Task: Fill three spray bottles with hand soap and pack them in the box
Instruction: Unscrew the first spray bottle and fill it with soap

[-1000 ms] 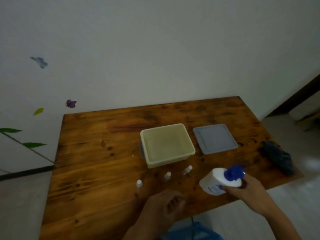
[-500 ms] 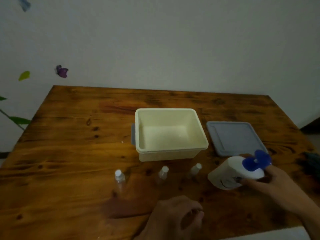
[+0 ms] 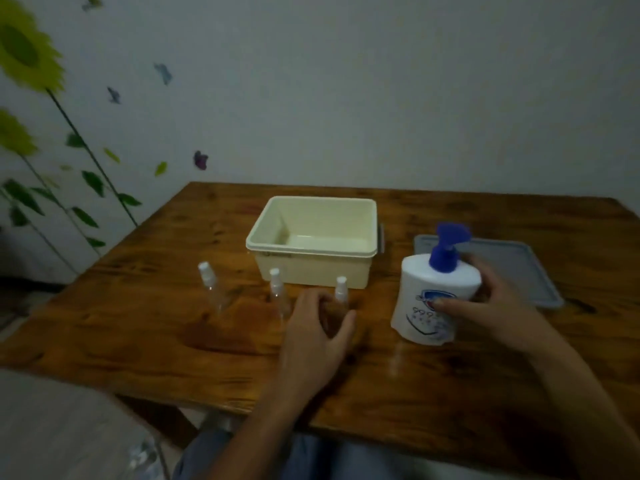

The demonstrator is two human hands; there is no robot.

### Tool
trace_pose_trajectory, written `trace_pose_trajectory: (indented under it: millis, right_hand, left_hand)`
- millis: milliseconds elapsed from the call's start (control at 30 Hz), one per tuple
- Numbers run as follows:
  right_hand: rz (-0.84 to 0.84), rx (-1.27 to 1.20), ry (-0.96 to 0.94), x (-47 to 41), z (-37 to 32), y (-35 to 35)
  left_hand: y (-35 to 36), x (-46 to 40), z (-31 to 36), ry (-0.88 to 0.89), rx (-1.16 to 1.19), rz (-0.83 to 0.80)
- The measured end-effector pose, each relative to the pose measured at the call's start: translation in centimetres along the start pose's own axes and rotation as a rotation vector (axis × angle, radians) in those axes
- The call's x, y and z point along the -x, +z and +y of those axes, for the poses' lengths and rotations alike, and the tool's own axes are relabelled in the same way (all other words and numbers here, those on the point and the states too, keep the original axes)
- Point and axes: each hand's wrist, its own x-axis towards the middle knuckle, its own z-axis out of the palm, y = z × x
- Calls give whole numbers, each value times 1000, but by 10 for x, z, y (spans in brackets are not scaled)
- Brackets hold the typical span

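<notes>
Left hand (image 3: 320, 329) cupped round upright rightmost spray bottle (image 3: 340, 299), frame centre; right hand (image 3: 491, 303) grips soap dispenser (image 3: 437, 299) beside.

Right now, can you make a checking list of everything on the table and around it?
Surface: wooden table, glossy and bare at its left side.
Job's things: three small clear spray bottles stand capped in a row before the cream box, which is open and looks empty. The soap bottle stands upright with its blue pump on.
Clutter: a grey lid lies flat right of the box.
Grippers: the left hand curls round the rightmost spray bottle; the right hand grips the soap bottle.
Cables: nothing seen.
Surroundings: pale wall with flower and butterfly stickers.
</notes>
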Motion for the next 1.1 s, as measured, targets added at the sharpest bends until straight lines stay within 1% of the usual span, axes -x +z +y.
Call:
trace_pose_trajectory:
  millis: [100, 200, 300, 333, 367, 400, 467, 500, 533, 567, 600, 633, 667, 700, 733, 833, 867, 933, 967, 1000, 1100]
  right_hand:
    - [-36, -72, -49, 1, 4, -9]
    - [-44, -126, -94, 3, 10, -9]
    - [-38, -143, -100, 8, 17, -8]
    - [-13, -163, -110, 10, 20, -7]
    - [53, -194, -119, 14, 22, -3]
    - [167, -238, -124, 21, 25, 2]
    - [520, -291, -137, 41, 27, 22]
    - [701, -249, -178, 51, 27, 35]
    - [808, -163, -246, 60, 23, 49]
    - [816, -60, -323, 64, 20, 62]
    - [715, 36, -376, 64, 18, 76]
    - [563, 109, -364, 59, 14, 90]
    - [410, 157, -300, 50, 8, 101]
    - [294, 181, -236, 38, 3, 110]
    - [228, 203, -193, 25, 0, 115]
    - [155, 257, -152, -3, -3, 125]
    - [148, 268, -176, -6, -4, 124]
    - [138, 278, -174, -15, 1, 128]
    - [137, 251, -154, -16, 3, 126]
    - [128, 209, -126, -17, 5, 125]
    - [103, 41, -71, -20, 10, 126]
  left_hand:
    - [12, -7, 6, -91, -131, 51]
    - [18, -18, 11, -159, -227, -12]
    - [24, -20, 14, -212, -220, -58]
    - [25, -21, 12, -220, -215, -66]
    - [27, -20, 9, -212, -208, -75]
    - [27, -20, 5, -181, -201, -80]
    - [26, -18, 0, -114, -196, -108]
    - [25, -20, -3, -83, -186, -123]
    - [24, -19, -4, -61, -167, -138]
    - [24, -19, -5, -43, -134, -150]
    - [21, -19, -5, -15, -98, -154]
    - [19, -18, -6, 28, -75, -150]
    - [16, -18, -6, 83, -73, -147]
    - [12, -19, -8, 153, -96, -147]
    - [8, -20, -10, 233, -144, -153]
    - [-1, -25, -22, 446, -325, -190]
    - [-3, -26, -24, 487, -356, -208]
    - [-8, -30, -36, 516, -324, -274]
    - [-10, -32, -37, 511, -282, -300]
    - [-12, -32, -41, 467, -216, -319]
    - [-15, -33, -47, 291, -19, -321]
